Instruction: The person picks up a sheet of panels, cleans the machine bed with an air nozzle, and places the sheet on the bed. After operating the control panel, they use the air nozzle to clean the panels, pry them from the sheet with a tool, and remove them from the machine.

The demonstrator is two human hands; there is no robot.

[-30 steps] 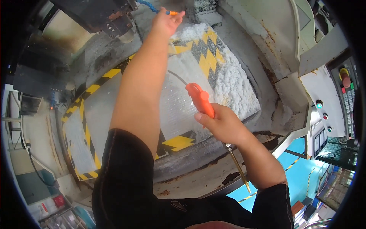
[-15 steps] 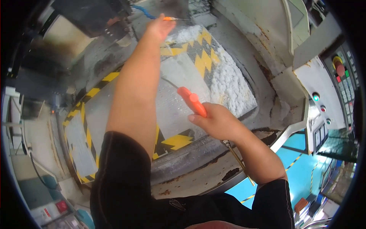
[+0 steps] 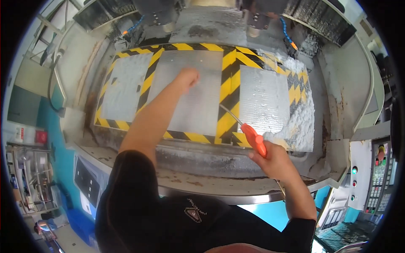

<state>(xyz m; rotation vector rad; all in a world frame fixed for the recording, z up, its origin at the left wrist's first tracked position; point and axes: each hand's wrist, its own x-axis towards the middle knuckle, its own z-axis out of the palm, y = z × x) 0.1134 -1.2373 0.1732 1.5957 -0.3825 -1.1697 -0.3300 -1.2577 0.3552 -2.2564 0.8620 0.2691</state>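
In my right hand is an orange air blow gun, its thin metal nozzle pointing up and left over a striped strip. Behind my palm, a metal hose fitting comes out below. My left hand hovers over the middle grey panel, slightly blurred, its fingers curled in with nothing visible in them. Both hands are above the machine bed, which is edged with yellow-and-black tape. White shavings lie heaped along its right side, and wet droplets show on the right panel.
Two dark spindle heads hang at the back. Beside them are blue coolant hoses with orange nozzles. Machine walls rise at both sides, and a metal front ledge runs before me. A control panel stands at the right.
My left hand has come back from the orange coolant nozzle to above the middle panel. My view has turned, showing more of the bed. The blow gun stays in my right hand.
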